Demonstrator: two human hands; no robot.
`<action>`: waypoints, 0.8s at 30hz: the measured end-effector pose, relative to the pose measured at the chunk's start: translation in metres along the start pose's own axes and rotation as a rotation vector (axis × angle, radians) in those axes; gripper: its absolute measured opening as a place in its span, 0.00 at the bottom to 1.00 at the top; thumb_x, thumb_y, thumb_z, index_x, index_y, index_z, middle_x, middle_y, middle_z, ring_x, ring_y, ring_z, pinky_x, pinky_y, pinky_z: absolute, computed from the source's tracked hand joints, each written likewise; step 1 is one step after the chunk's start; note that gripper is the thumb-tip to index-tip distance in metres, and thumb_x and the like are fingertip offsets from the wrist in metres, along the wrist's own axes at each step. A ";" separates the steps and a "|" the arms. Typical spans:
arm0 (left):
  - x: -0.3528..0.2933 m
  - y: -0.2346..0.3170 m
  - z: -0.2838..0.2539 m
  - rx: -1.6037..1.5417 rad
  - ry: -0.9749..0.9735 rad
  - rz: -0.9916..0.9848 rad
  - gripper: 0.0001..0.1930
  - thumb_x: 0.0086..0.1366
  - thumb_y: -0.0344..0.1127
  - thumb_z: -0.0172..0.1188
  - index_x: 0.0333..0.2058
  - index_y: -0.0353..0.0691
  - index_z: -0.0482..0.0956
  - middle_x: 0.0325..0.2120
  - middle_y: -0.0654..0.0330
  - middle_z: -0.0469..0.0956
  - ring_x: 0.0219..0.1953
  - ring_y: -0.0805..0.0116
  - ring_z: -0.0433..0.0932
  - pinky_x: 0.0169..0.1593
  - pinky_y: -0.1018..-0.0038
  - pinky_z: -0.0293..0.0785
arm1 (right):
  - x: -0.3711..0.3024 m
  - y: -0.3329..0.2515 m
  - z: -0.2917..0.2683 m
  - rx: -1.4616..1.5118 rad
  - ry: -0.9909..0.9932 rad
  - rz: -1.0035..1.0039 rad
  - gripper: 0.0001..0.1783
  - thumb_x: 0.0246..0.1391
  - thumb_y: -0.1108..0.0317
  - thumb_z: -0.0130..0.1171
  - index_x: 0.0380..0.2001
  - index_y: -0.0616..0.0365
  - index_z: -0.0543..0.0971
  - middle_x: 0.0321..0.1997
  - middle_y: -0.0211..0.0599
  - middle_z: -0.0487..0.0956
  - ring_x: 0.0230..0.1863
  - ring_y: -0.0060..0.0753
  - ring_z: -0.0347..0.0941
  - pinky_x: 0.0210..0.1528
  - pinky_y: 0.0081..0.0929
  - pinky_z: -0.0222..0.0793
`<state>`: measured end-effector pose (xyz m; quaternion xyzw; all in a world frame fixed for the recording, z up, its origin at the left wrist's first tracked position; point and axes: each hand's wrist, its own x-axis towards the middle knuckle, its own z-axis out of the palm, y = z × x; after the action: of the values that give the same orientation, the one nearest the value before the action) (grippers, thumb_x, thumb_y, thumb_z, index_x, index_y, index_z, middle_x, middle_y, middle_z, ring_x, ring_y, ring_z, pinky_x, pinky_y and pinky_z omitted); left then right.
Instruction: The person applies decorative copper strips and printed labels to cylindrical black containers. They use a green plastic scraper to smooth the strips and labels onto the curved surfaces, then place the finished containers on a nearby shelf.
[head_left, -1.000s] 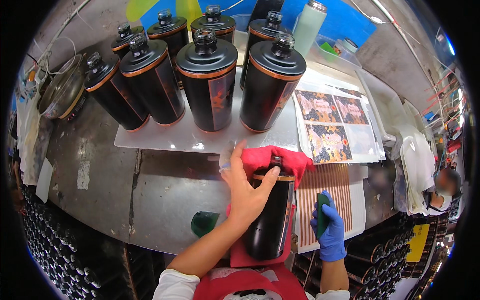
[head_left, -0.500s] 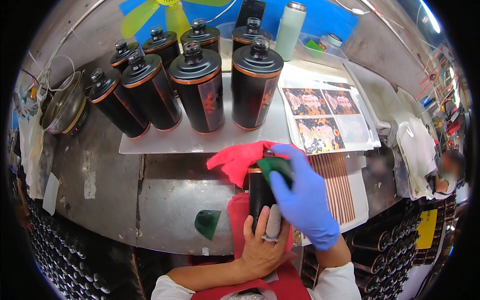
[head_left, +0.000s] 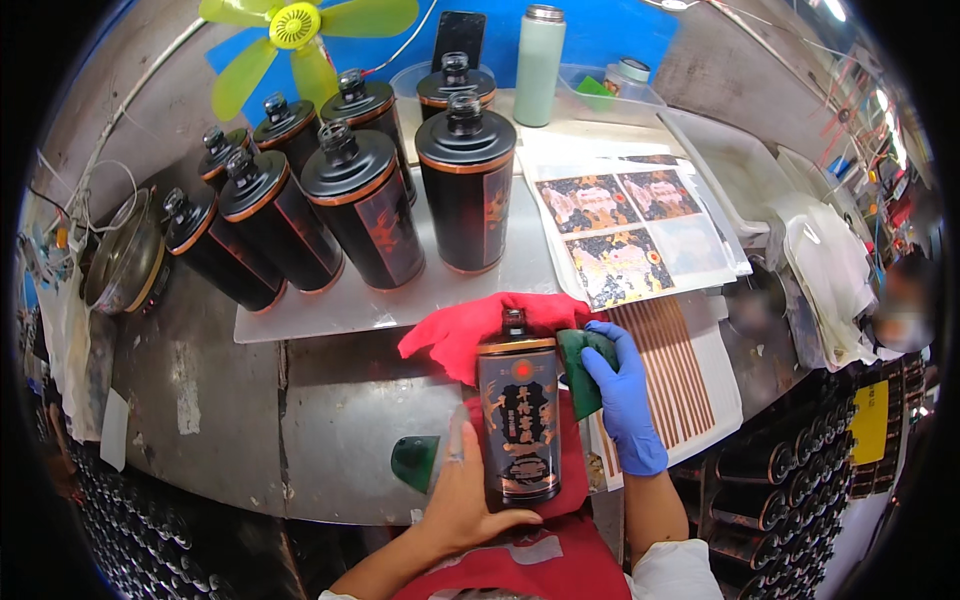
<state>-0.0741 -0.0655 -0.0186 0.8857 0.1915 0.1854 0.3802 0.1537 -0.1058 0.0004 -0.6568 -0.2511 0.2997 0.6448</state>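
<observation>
A black bottle (head_left: 520, 425) with copper bands and a decorated front panel rests on red cloth before me, its neck away from me. My left hand (head_left: 462, 490), bare with a wrap on one finger, cups the bottle's left side, thumb across its base. In my right hand (head_left: 622, 395), wearing a blue glove, a dark green scraper (head_left: 580, 372) is pinched beside the bottle's upper right. Another green scraper (head_left: 412, 462) lies on the metal table, left of my left hand. Behind the bottle's neck bunches a pink-red cloth (head_left: 450, 335).
Several similar black bottles (head_left: 465, 200) stand on a grey board (head_left: 330, 322) beyond. Decal sheets (head_left: 615, 235) and a copper-striped sheet (head_left: 665, 370) lie right. A green flask (head_left: 538, 70) and yellow-green fan (head_left: 297, 28) are at the back; bottle racks (head_left: 770, 465) flank the table below.
The bottle now shows its decorated panel. My right hand with the scraper has moved off it to the right. My left hand has shifted from its lower front to its left side.
</observation>
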 end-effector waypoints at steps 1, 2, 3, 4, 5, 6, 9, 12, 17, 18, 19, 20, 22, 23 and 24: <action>-0.001 0.009 0.006 0.080 0.074 0.014 0.66 0.40 0.55 0.71 0.60 0.24 0.30 0.57 0.25 0.45 0.60 0.30 0.48 0.60 0.49 0.47 | -0.002 -0.007 0.002 -0.066 0.016 -0.087 0.18 0.53 0.74 0.53 0.48 0.60 0.67 0.43 0.35 0.73 0.43 0.23 0.70 0.45 0.21 0.68; 0.000 0.018 0.011 0.159 0.148 0.029 0.66 0.40 0.56 0.71 0.61 0.25 0.32 0.56 0.25 0.45 0.60 0.29 0.47 0.60 0.46 0.45 | -0.004 -0.018 0.005 -0.132 0.034 -0.174 0.18 0.53 0.74 0.53 0.48 0.60 0.67 0.43 0.35 0.73 0.42 0.24 0.70 0.45 0.21 0.68; 0.004 0.029 0.010 0.306 0.145 0.140 0.62 0.40 0.56 0.71 0.62 0.29 0.40 0.56 0.26 0.47 0.59 0.28 0.47 0.57 0.38 0.44 | -0.010 -0.041 0.017 -0.236 0.033 -0.234 0.18 0.53 0.74 0.53 0.48 0.58 0.68 0.41 0.38 0.75 0.40 0.25 0.72 0.42 0.23 0.69; 0.008 0.032 0.016 0.432 0.121 0.217 0.58 0.41 0.55 0.70 0.62 0.32 0.44 0.56 0.29 0.49 0.59 0.29 0.49 0.55 0.35 0.45 | -0.010 -0.044 0.026 -0.342 0.021 -0.377 0.18 0.52 0.73 0.54 0.48 0.58 0.68 0.39 0.39 0.75 0.38 0.27 0.73 0.40 0.25 0.70; 0.013 0.030 0.016 0.474 0.088 0.189 0.57 0.42 0.53 0.71 0.61 0.30 0.45 0.56 0.30 0.50 0.59 0.29 0.50 0.56 0.37 0.46 | -0.012 -0.052 0.039 -0.374 -0.050 -0.346 0.17 0.52 0.73 0.54 0.47 0.58 0.68 0.39 0.40 0.76 0.39 0.27 0.74 0.40 0.25 0.70; 0.020 0.030 0.016 0.508 0.057 0.183 0.56 0.42 0.51 0.71 0.61 0.28 0.46 0.56 0.31 0.51 0.58 0.29 0.52 0.56 0.38 0.47 | -0.014 -0.061 0.044 -0.417 -0.103 -0.324 0.17 0.52 0.73 0.54 0.47 0.58 0.69 0.38 0.41 0.76 0.39 0.27 0.74 0.40 0.26 0.70; 0.008 0.009 0.020 0.188 0.087 0.161 0.60 0.41 0.47 0.73 0.61 0.26 0.39 0.57 0.33 0.51 0.59 0.31 0.53 0.59 0.47 0.50 | -0.004 -0.030 0.027 -0.176 -0.126 -0.173 0.17 0.53 0.71 0.55 0.47 0.59 0.69 0.41 0.37 0.75 0.41 0.25 0.71 0.44 0.23 0.68; -0.014 -0.012 0.026 -0.154 0.012 -0.025 0.65 0.40 0.45 0.74 0.60 0.24 0.29 0.58 0.32 0.49 0.61 0.36 0.51 0.61 0.56 0.51 | 0.002 0.005 0.005 0.209 -0.115 0.114 0.19 0.52 0.70 0.56 0.48 0.61 0.69 0.44 0.35 0.72 0.45 0.22 0.68 0.49 0.20 0.64; -0.007 0.009 0.006 0.030 0.158 -0.055 0.61 0.41 0.55 0.71 0.62 0.28 0.39 0.59 0.35 0.50 0.61 0.39 0.53 0.63 0.52 0.39 | 0.007 0.011 -0.009 0.020 -0.031 0.040 0.18 0.51 0.69 0.56 0.47 0.58 0.69 0.40 0.38 0.75 0.40 0.27 0.72 0.43 0.25 0.68; -0.004 0.018 0.009 0.205 0.141 0.078 0.55 0.43 0.54 0.69 0.60 0.31 0.46 0.58 0.37 0.53 0.61 0.41 0.54 0.63 0.50 0.39 | 0.004 0.000 -0.005 -0.062 -0.026 -0.069 0.18 0.51 0.69 0.56 0.47 0.58 0.69 0.39 0.40 0.76 0.39 0.31 0.74 0.42 0.26 0.69; 0.000 0.029 0.010 0.379 0.115 0.196 0.48 0.45 0.53 0.68 0.59 0.34 0.54 0.58 0.39 0.56 0.61 0.42 0.55 0.62 0.47 0.39 | 0.000 -0.014 0.008 -0.142 -0.031 -0.165 0.18 0.52 0.69 0.56 0.46 0.57 0.69 0.38 0.43 0.76 0.38 0.34 0.75 0.40 0.28 0.69; 0.007 0.039 0.009 0.549 0.089 0.324 0.42 0.47 0.52 0.67 0.57 0.37 0.61 0.57 0.41 0.59 0.60 0.43 0.56 0.61 0.45 0.39 | -0.004 -0.030 0.019 -0.224 -0.032 -0.268 0.17 0.52 0.68 0.55 0.46 0.56 0.69 0.36 0.45 0.77 0.37 0.38 0.76 0.39 0.29 0.70; 0.019 0.044 0.014 0.714 -0.005 0.354 0.30 0.50 0.47 0.63 0.51 0.43 0.71 0.53 0.46 0.66 0.59 0.48 0.61 0.59 0.43 0.45 | -0.009 -0.046 0.031 -0.310 -0.096 -0.322 0.17 0.52 0.68 0.55 0.46 0.54 0.69 0.35 0.51 0.75 0.37 0.50 0.75 0.37 0.32 0.69; 0.020 0.041 0.015 0.687 0.006 0.310 0.29 0.51 0.43 0.63 0.52 0.41 0.70 0.53 0.46 0.66 0.58 0.49 0.61 0.58 0.45 0.49 | -0.007 -0.039 0.029 -0.283 -0.094 -0.294 0.17 0.52 0.68 0.55 0.46 0.55 0.69 0.35 0.48 0.76 0.37 0.46 0.76 0.38 0.31 0.69; 0.022 0.039 0.014 0.667 0.020 0.267 0.28 0.53 0.39 0.62 0.52 0.38 0.69 0.53 0.45 0.66 0.58 0.49 0.62 0.58 0.46 0.53 | -0.003 -0.029 0.027 -0.251 -0.092 -0.273 0.17 0.52 0.68 0.55 0.46 0.56 0.69 0.36 0.46 0.76 0.38 0.41 0.76 0.39 0.29 0.69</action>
<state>-0.0413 -0.0880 0.0057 0.9764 0.1275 0.1694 0.0409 0.1339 -0.0885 0.0294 -0.6776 -0.4025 0.2055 0.5802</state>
